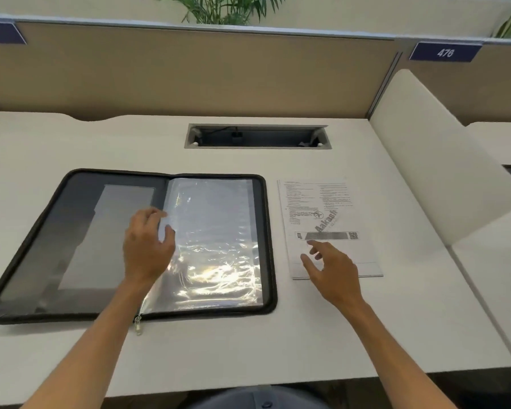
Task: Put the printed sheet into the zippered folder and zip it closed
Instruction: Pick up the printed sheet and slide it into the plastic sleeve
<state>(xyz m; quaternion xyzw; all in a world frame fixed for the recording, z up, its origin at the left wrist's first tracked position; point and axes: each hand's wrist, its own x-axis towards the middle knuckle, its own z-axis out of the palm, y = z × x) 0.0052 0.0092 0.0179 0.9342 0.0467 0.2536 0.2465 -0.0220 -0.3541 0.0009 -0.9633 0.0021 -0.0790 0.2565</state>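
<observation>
A dark zippered folder (pixel 56 219) lies open flat on the white desk, left of centre. Its right half holds a stack of clear plastic sleeves (pixel 219 231). The zipper pull (pixel 138 325) hangs at the folder's near edge by the spine. My left hand (pixel 148 246) rests at the spine, thumb and fingers pinching the left edge of the top sleeve. The printed sheet (pixel 322 208) lies flat on the desk just right of the folder. My right hand (pixel 331 267) hovers over the sheet's lower part, fingers spread, holding nothing.
An open cable tray (pixel 257 137) is set into the white desk (pixel 248 343) behind the folder. A tan partition wall (pixel 189 72) closes off the back. A white side divider (pixel 431 160) stands to the right of the sheet.
</observation>
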